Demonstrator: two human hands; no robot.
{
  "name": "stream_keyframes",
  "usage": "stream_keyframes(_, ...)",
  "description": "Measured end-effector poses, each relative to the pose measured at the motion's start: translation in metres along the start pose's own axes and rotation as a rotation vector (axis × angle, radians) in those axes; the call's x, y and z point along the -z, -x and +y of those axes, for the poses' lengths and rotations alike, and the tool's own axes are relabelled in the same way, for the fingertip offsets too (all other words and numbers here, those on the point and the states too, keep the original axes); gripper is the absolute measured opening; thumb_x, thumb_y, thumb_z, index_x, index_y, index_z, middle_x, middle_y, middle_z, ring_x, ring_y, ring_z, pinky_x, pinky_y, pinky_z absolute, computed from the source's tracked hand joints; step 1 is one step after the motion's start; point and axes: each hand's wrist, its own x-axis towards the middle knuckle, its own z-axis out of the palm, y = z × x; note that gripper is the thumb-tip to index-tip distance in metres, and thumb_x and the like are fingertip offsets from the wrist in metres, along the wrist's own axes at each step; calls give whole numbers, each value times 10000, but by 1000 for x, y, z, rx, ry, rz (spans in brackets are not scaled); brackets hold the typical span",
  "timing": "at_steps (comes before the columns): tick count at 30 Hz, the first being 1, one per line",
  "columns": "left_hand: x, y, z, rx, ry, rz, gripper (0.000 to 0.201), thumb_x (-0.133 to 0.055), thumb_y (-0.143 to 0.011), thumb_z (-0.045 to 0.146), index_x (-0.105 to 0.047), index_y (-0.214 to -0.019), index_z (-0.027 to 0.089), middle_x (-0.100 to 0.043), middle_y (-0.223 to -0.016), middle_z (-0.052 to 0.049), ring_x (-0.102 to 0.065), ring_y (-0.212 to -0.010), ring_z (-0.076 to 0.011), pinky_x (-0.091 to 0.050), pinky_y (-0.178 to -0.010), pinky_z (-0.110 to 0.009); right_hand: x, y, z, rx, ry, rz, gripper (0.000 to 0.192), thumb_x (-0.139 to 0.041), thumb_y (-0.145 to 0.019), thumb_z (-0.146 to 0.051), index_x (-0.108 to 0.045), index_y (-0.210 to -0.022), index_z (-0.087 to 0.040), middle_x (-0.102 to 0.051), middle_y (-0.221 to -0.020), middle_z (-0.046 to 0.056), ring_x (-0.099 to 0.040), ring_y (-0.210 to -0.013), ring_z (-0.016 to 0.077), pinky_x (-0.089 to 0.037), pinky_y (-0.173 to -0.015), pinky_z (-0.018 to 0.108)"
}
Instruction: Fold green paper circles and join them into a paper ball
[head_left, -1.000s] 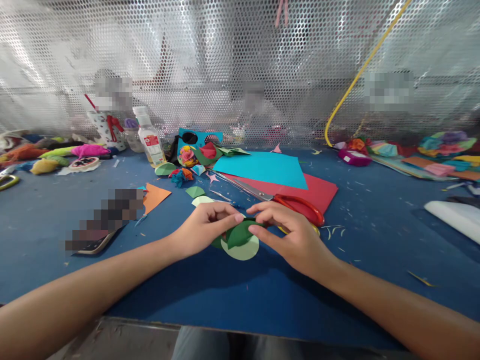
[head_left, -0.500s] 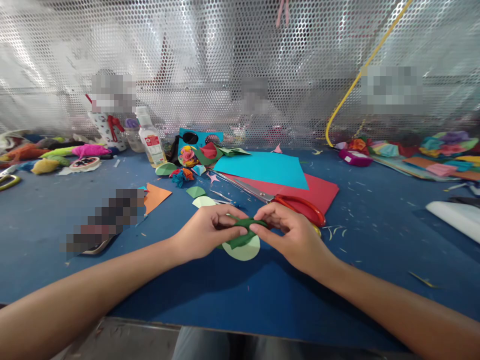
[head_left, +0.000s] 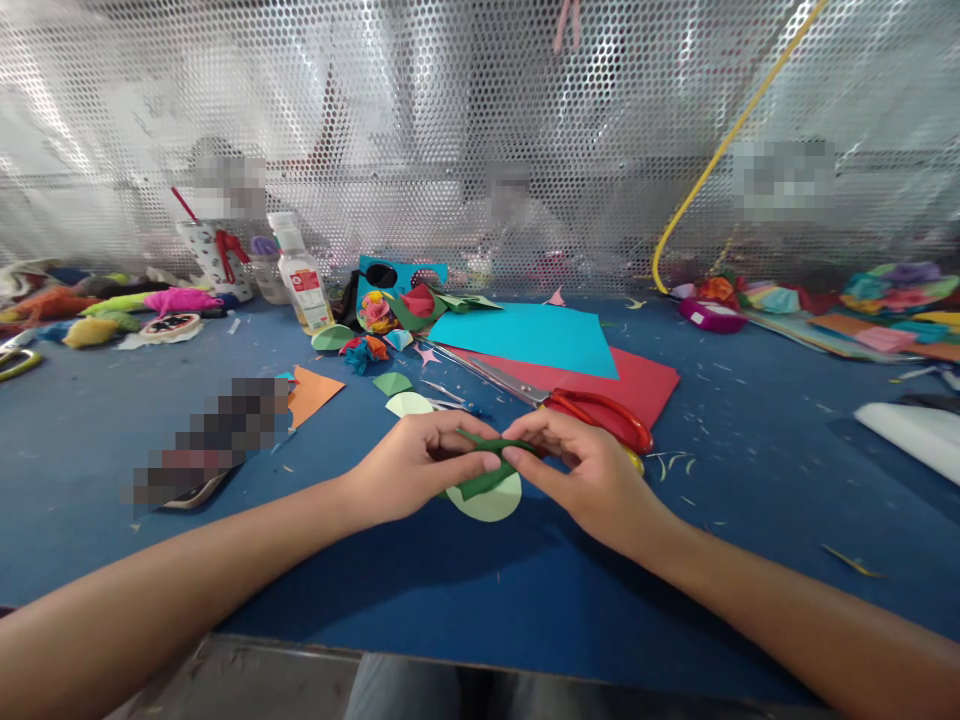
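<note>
Left hand (head_left: 409, 470) and right hand (head_left: 592, 470) meet fingertip to fingertip, both pinched shut on a folded dark green paper piece (head_left: 487, 468), apparently to press its crease; it sits just above a pale green disc (head_left: 491, 500) on the blue table (head_left: 465, 590); red-handled scissors (head_left: 592, 410) lie just behind.

Craft workshop — scissors (head_left: 577, 403), coloured paper (head_left: 532, 335).

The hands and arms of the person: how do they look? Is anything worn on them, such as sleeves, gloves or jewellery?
Both forearms are bare up to the picture's lower edge: no sleeves show. The left hand and the right hand wear no gloves, and no ring, watch or bracelet is visible on fingers or wrists. The fingernails look short and unpainted. No markings show on either arm.
</note>
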Motion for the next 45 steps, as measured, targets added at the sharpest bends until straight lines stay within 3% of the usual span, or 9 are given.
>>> stream_keyframes(5, 0, -1, -6, 24, -1, -64, 310, -638, -724, 282, -555, -992, 148, -575, -629, 24, -501, -563, -86, -356, -526, -196, 0, 0, 1, -19, 23, 19, 74, -554, -798, -237, -557, -862, -198, -624, -782, -5, -606, -733, 115, -491, -638, 201)
stream_keyframes(13, 0, -1, -7, 31, -25, -68, 264, -612, -745, 271, -564, -970, 142, -614, -685, -5, -566, -664, -127, -412, -623, -236, -1, -2, 3, -8, 50, 5, 71, -546, -802, -243, -546, -859, -200, -608, -772, -4, -593, -724, 116, -482, -635, 211)
stream_keyframes(28, 0, 0, 0, 6, -146, -99, 213, -577, -757, 243, -573, -944, 142, -513, -610, 35, -413, -531, -70, -291, -484, -181, 0, 0, 3, 13, 91, -10, 52, -543, -800, -236, -536, -838, -201, -592, -741, -9, -574, -687, 114, -462, -596, 212)
stream_keyframes(39, -1, 1, 4, -23, -244, -121, 186, -571, -756, 272, -551, -892, 148, -437, -597, 51, -370, -537, -69, -294, -490, -186, 1, 1, 0, 8, 72, -38, 31, -527, -813, -228, -534, -831, -204, -580, -743, -21, -556, -683, 96, -454, -607, 194)
stream_keyframes(45, 0, 2, 3, -64, -355, -118, 142, -558, -753, 254, -559, -854, 154, -430, -583, 57, -369, -527, -68, -287, -478, -182, 1, 0, 0, -53, 59, -136, 38, -498, -830, -237, -518, -847, -209, -575, -771, -15, -558, -719, 113, -456, -648, 227)
